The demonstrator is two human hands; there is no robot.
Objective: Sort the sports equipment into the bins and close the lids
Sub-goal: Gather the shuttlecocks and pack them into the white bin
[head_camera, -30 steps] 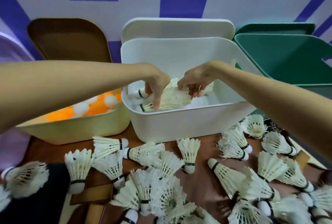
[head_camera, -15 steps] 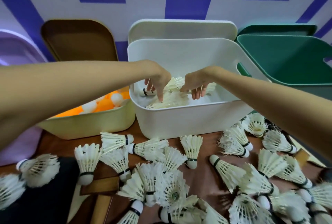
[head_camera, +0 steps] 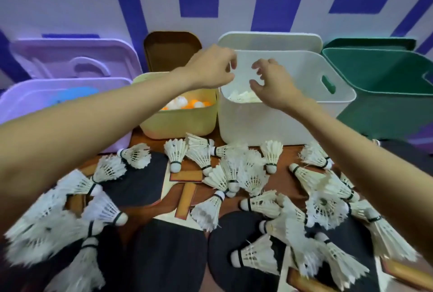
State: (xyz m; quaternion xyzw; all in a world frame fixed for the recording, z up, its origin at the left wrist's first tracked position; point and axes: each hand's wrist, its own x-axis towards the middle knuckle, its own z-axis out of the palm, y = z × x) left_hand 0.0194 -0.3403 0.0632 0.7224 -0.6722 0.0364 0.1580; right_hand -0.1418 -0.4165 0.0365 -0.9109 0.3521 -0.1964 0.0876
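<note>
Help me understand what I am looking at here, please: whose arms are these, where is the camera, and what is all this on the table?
There is no machine here. A person wears a wide-angle camera on the head, looking forward and down, so the two arms reaching in from the bottom corners are their own. This is the only view.

The left hand and right hand hover over the white bin, fingers loosely curled, holding nothing. Some shuttlecocks already lie inside that bin.

Beside it stand a yellow bin holding orange and white balls, a purple bin on the left and a green bin on the right. All are open, and their lids appear to stand behind them.

On the brown table many loose shuttlecocks lie scattered over dark table tennis paddles.
</note>
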